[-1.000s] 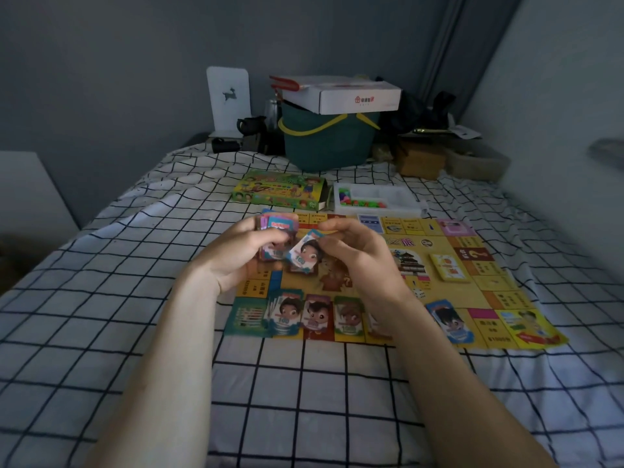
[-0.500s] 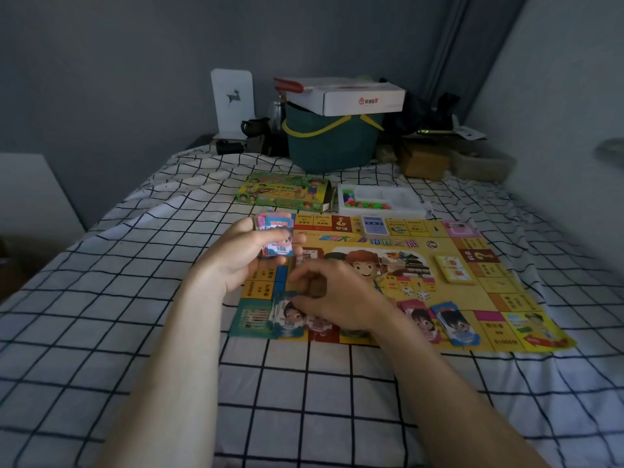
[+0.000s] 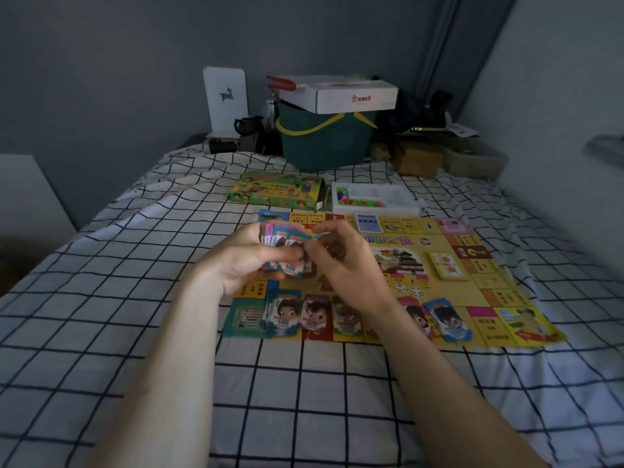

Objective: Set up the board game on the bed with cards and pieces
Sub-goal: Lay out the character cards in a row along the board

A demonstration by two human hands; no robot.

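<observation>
The right hand hides its grip on the card stack.

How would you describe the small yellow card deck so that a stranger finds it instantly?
Start at the yellow game board on the checked bed. Right of its central pagoda picture lies the yellow card deck, alone. Unlike the character cards along the near edge, it's yellow-backed.

Bedroom: checked-sheet bed, clutter.
</observation>
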